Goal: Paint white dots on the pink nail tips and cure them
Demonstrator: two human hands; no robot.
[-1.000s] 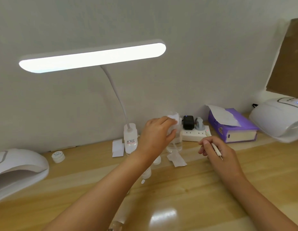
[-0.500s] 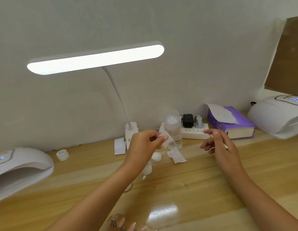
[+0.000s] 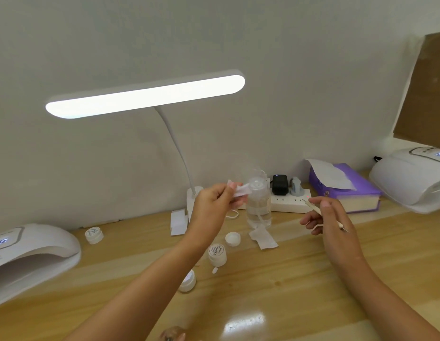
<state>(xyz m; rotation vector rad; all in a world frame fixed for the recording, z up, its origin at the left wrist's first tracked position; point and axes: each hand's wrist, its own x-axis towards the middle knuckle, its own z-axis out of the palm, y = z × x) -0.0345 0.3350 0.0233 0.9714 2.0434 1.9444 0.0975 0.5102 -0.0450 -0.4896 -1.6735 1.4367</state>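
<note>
While your hands hover apart above the wooden desk [image 3: 312, 291], the left curing lamp [image 3: 29, 254] sits at the far left with its display lit, and a small closed jar [image 3: 94, 235] stands just beside it near the wall. The desk lamp [image 3: 145, 96] glows overhead, and a white pad [image 3: 178, 221] leans by its base. At the bottom edge a pink nail tip [image 3: 181, 337] peeks in, too cropped to make out properly. An open jar [image 3: 188, 280] sits partly hidden behind your left forearm. Your left hand [image 3: 211, 205] is raised, pinching a small white wipe [image 3: 242, 191] between thumb and fingertips. Below it stand a labelled jar [image 3: 217, 253] and a loose white cap [image 3: 233, 238]. A clear bottle [image 3: 258, 205] stands behind them, with a used wipe [image 3: 263, 238] lying at its foot and a power strip [image 3: 290, 204] against the wall. Your right hand [image 3: 334, 217] grips the dotting tool [image 3: 313, 208] in loosely curled fingers — its thin metal point sticks out towards you. Further right lie a purple tissue box [image 3: 346, 190] and the right curing lamp [image 3: 410, 178].
</note>
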